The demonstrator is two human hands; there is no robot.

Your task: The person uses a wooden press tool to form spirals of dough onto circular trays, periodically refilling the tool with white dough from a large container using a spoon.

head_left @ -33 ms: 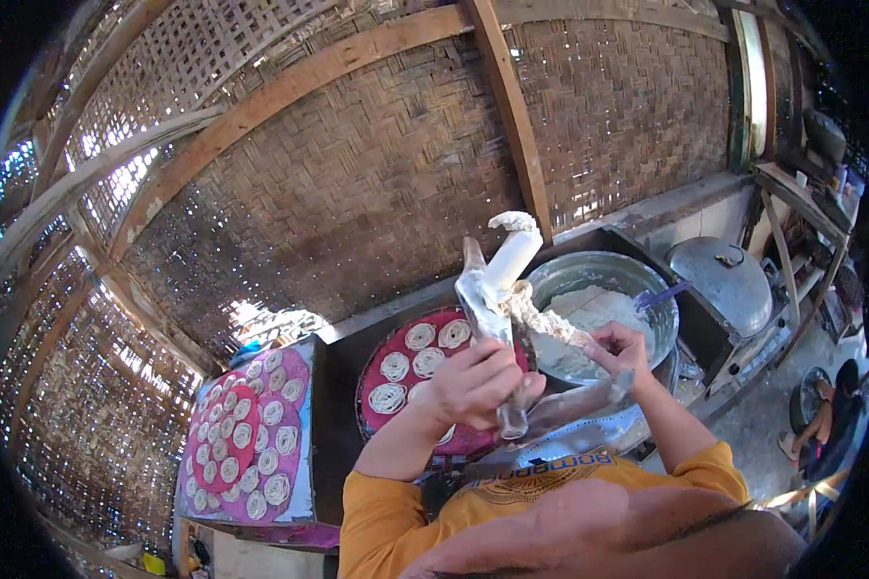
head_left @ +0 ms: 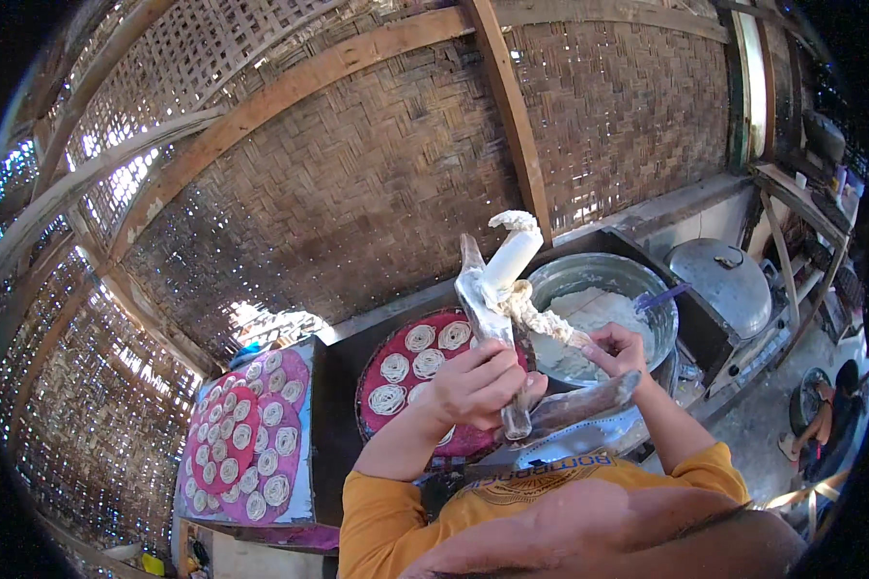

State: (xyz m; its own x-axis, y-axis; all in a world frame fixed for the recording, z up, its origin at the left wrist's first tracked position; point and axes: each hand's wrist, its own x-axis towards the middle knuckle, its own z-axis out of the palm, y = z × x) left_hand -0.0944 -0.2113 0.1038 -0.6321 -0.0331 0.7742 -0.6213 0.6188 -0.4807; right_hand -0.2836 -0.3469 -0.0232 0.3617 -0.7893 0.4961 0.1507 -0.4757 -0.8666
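My left hand [head_left: 478,384] grips the wooden noodle press [head_left: 497,318] by its handle, holding it upright over the round red tray [head_left: 381,365]. A white plunger [head_left: 510,259] sticks out of its top, smeared with dough. My right hand [head_left: 620,349] pinches the rope of white dough [head_left: 541,317] hanging off the press. Just behind sits a metal basin [head_left: 589,275] of white dough. Small coiled noodle nests [head_left: 419,338] lie on the red tray, and more fill the trays [head_left: 251,434] to my left.

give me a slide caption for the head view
Left hand grips a dough-caked wooden press over a red tray of noodle coils.
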